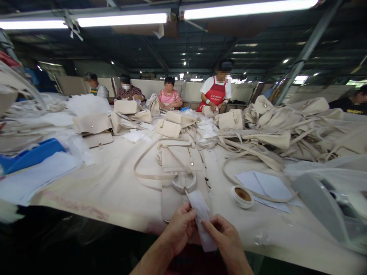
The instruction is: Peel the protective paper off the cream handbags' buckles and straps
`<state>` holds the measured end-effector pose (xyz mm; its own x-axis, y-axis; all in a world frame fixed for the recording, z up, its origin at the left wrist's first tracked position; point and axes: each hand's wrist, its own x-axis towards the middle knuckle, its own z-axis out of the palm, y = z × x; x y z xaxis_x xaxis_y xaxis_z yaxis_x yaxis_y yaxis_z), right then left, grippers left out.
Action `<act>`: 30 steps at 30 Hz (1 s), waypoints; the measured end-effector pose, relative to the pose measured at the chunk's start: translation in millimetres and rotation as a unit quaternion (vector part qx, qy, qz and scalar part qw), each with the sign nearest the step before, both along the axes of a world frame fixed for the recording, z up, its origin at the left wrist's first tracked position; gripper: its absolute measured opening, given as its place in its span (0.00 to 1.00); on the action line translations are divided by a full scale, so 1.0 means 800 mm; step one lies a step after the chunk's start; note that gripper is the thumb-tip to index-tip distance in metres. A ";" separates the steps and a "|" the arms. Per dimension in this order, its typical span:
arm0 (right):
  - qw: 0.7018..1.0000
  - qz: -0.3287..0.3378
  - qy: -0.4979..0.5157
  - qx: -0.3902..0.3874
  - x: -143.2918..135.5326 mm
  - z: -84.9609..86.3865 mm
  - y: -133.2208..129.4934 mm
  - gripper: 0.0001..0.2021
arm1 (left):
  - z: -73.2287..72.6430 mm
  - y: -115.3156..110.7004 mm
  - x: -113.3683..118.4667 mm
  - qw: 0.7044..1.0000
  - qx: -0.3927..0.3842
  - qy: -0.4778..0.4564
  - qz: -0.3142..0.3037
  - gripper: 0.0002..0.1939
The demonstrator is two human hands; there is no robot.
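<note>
With the left hand (180,225), pinches the left edge of a white strip (203,214) between thumb and curled fingers, nearly closed, at the lower centre of the frame; with the right hand (226,235), grips the right edge lower down between thumb and bent forefinger. Holds the strip at a slant over the near edge of the table (120,183), its top end just beside the white-wrapped handle (178,186) of a beige bag (172,161). Shows that bag lying at the centre, its strap (151,177) looped out to the left. To the right of the hands, has a round tub (242,197) of something brown next to white sheets (265,187). Farther right, shows a heap of beige bags (286,131) and a grey bin (318,206); at left, a blue tray (31,156). Across the table, includes a person in a red apron (215,93) among others.
</note>
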<state>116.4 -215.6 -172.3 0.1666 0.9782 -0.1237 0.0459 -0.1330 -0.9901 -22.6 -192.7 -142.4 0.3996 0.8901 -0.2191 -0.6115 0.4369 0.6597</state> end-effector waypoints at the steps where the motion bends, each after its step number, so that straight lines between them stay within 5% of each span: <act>1: 1.000 0.004 -0.014 0.003 0.002 0.002 0.000 0.20 | 0.001 -0.004 -0.004 1.000 0.004 0.019 -0.003 0.26; 7: 0.998 0.032 -0.062 0.000 0.004 0.003 -0.003 0.21 | -0.003 -0.029 -0.023 0.976 -0.014 0.218 0.001 0.16; 17: 0.994 0.087 0.056 -0.045 0.006 -0.003 -0.013 0.20 | -0.006 -0.017 -0.008 0.986 -0.034 0.162 0.000 0.20; 25: 0.992 0.047 0.080 -0.083 -0.002 0.001 -0.013 0.18 | -0.015 -0.019 -0.009 0.985 -0.055 0.163 -0.010 0.22; 30: 0.994 0.026 0.101 -0.035 -0.010 -0.009 -0.007 0.19 | -0.020 -0.020 -0.014 0.985 -0.047 0.164 -0.014 0.22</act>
